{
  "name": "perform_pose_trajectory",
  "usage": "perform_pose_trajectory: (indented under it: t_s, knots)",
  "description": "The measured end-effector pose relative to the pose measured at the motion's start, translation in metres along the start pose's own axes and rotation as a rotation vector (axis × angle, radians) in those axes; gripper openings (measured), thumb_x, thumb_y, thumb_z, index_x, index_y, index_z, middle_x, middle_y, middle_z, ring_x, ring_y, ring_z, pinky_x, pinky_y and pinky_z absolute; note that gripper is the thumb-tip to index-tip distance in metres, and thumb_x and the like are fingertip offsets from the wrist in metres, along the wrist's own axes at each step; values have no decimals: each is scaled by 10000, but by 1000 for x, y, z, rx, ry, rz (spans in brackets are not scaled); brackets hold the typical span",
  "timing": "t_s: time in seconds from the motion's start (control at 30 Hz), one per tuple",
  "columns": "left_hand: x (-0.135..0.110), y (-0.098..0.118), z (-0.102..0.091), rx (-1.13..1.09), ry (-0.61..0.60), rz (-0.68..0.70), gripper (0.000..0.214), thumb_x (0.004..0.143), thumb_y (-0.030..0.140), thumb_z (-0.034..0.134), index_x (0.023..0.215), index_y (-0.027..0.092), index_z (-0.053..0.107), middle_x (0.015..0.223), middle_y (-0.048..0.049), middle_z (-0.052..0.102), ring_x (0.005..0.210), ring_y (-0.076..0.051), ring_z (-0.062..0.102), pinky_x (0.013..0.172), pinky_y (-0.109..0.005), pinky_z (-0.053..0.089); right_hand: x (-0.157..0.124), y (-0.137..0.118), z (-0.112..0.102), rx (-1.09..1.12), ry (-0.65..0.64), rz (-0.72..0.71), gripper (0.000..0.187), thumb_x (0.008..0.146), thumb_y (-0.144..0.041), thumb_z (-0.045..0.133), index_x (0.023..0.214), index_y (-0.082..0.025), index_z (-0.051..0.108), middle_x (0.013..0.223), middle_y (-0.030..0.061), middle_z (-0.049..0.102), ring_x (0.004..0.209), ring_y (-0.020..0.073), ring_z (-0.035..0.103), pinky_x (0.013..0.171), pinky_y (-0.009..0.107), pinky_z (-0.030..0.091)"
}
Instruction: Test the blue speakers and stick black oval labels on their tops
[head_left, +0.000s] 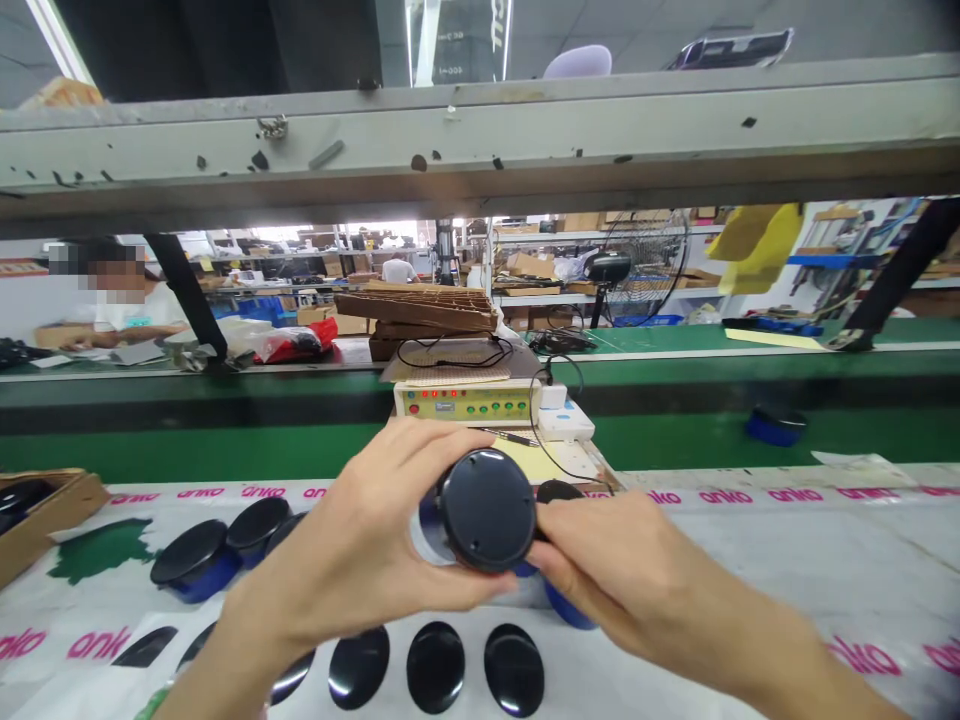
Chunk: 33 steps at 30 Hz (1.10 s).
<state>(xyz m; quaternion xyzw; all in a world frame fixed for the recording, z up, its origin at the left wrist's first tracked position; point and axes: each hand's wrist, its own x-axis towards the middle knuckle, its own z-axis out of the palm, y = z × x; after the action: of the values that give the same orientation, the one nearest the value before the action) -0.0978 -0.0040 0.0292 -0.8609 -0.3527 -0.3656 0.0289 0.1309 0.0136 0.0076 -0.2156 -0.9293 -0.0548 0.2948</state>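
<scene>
Black flat-faced round cylinder (487,510) clasped in left hand (379,525), between thumb and curved fingers, axis toward viewer; right hand (611,560) at its right edge, fingers curled, hold unclear.

Black-ended cylinder (489,510) in midair, flat round face toward the camera.

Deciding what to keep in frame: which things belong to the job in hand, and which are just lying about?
Likely in the job:
round black-topped device, held in the left hand
flat black discs
blue-sided units at left

Likely just lying about:
stacked cardboard
red packaging
background fan
</scene>
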Motion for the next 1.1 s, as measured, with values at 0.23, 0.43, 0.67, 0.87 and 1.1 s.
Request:
perform_pose_trajectory:
  t_s: [0.23,0.43,0.67,0.87,1.1]
  knots:
    - [3,-8,1,-104,295,-256,575,675,282,762,1198,251,524,1161,-16,593,1038,-224,584,935,-324,453,-18,15,-51,-430,555,269,155,940,-273,498,832,-216,593,505,-65,523,403,85,433,452,212,328]
    - [31,48,118,-264,-214,-71,567,656,354,724,1147,151,523,1087,-88,623,1023,-267,572,932,-390,449,-28,27,-68,-462,818,423,256,937,-334,491,772,-192,626,440,-63,433,402,88,407,465,219,340]
    - [61,34,201,-137,-387,-159,633,698,496,696,1172,107,536,1150,-179,600,1127,-371,498,1036,-549,304,-33,24,-75,-493,734,366,255,952,-347,453,782,-213,588,464,-62,471,372,80,394,430,215,326]
    - [34,18,153,-178,-358,-273,694,756,607,614,1298,197,472,1297,-143,503,1242,-361,406,1037,-525,318,-42,33,-84,-393,663,485,343,962,-402,381,670,-233,443,400,-76,367,343,86,339,406,215,293]
    - [-21,-21,119,-332,-324,-408,727,697,340,770,1337,251,437,1333,-92,527,1239,-290,487,1041,-428,391,-4,32,-68,-289,65,629,389,872,-619,422,779,-246,364,558,-49,512,417,135,440,451,250,314]
